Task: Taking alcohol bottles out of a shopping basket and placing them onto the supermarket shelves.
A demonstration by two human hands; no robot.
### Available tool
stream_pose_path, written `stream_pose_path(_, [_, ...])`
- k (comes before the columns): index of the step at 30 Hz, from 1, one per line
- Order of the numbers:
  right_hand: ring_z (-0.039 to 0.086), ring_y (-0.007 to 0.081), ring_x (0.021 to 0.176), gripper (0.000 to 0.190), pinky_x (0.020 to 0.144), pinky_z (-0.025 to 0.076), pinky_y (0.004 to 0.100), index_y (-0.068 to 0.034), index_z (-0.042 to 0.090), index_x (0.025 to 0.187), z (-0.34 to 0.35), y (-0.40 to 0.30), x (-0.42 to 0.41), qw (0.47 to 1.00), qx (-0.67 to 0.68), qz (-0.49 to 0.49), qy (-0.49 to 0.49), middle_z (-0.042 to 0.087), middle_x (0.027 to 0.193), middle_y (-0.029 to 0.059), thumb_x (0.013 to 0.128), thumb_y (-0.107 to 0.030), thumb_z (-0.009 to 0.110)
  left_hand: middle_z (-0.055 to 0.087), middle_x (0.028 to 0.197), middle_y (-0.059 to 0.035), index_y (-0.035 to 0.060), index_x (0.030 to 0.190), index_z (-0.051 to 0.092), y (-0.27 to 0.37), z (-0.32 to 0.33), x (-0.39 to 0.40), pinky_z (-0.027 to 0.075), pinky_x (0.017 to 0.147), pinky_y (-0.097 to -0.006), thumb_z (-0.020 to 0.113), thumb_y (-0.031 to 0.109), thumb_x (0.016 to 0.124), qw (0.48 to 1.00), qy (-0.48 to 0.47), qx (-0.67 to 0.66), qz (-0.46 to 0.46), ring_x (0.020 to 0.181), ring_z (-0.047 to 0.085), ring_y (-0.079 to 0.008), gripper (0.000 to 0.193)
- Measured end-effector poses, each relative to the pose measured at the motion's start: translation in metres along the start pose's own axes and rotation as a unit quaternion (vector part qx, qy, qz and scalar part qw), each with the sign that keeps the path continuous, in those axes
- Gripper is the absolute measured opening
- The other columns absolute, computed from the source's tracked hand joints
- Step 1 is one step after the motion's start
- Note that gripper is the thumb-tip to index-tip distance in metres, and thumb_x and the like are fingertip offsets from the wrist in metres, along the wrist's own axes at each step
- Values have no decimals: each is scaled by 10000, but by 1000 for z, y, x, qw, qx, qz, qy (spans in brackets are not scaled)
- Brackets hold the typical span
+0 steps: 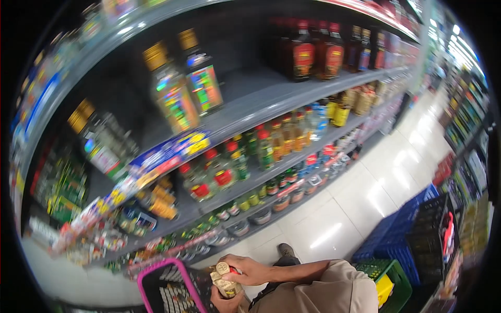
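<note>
My right hand (250,270) lies over the top of a small beige-wrapped bottle (227,287), near its pale round cap. A bit of red shows beside its fingers. From below, my left hand (227,302) holds the same bottle around its lower part. Just left of both hands is a dark container with a pink rim (186,281); rows of small pale items show inside, too blurred to name. Beyond the hands, shelves carry glass bottles with gold caps (172,98), red-capped bottles (266,148) and dark liquor bottles with red labels (303,54).
A grey shelf edge (250,119) runs diagonally across the view. To the right, blue crates (391,231), a black crate (428,231) and a green crate (401,277) stand near my body. The tiled aisle floor (344,215) stretches away between shelves.
</note>
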State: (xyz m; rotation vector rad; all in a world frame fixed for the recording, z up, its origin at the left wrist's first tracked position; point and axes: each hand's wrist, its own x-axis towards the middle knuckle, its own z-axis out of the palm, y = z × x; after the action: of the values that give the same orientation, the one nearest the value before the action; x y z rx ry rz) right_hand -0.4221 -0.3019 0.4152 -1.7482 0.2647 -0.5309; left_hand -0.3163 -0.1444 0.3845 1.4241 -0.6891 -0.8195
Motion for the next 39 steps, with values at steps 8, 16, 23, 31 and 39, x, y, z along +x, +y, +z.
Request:
stream_pose_path(8, [574, 326, 1054, 436, 902, 450, 389, -11, 520, 1219, -161, 5, -42, 984, -90, -28, 151, 554, 1133, 159, 960, -359, 568, 585, 1095, -79, 2, 1266, 487, 3, 158, 96, 486, 829, -305, 794, -12, 598, 986, -162, -21, 41, 947, 599, -162, 736])
stream_pose_path(16, [571, 304, 1032, 457, 881, 449, 389, -34, 516, 1206, -226, 4, -84, 945, -99, 20, 310, 564, 1092, 152, 942, -403, 576, 574, 1120, -65, 18, 1248, 503, -5, 243, 144, 475, 858, -310, 820, 17, 585, 955, -291, -49, 44, 985, 588, -170, 735])
stream_pose_path(23, [543, 244, 1110, 525, 957, 423, 374, -45, 459, 1297, -224, -8, -111, 907, -79, 65, 409, 552, 1156, 124, 916, -356, 646, 629, 1031, -67, 19, 1172, 564, -19, 271, 173, 505, 793, -317, 869, 128, 553, 920, -388, 38, 32, 898, 620, -158, 698])
stream_pose_path(31, [544, 214, 1095, 560, 959, 427, 357, -47, 469, 1302, -202, -11, -99, 869, -36, 133, 475, 561, 1191, 116, 881, -328, 708, 651, 973, -70, 11, 1138, 588, -28, 264, 189, 514, 761, -308, 854, 179, 580, 886, -457, 75, 19, 856, 631, -151, 641])
stream_pose_path(39, [538, 156, 1040, 510, 911, 441, 311, -15, 481, 1276, -206, -11, -121, 818, -32, 182, 544, 571, 1118, 95, 895, -280, 693, 658, 975, -84, 15, 1152, 594, -22, 289, 180, 515, 779, -319, 848, 183, 589, 867, -493, 73, 15, 872, 639, -162, 640])
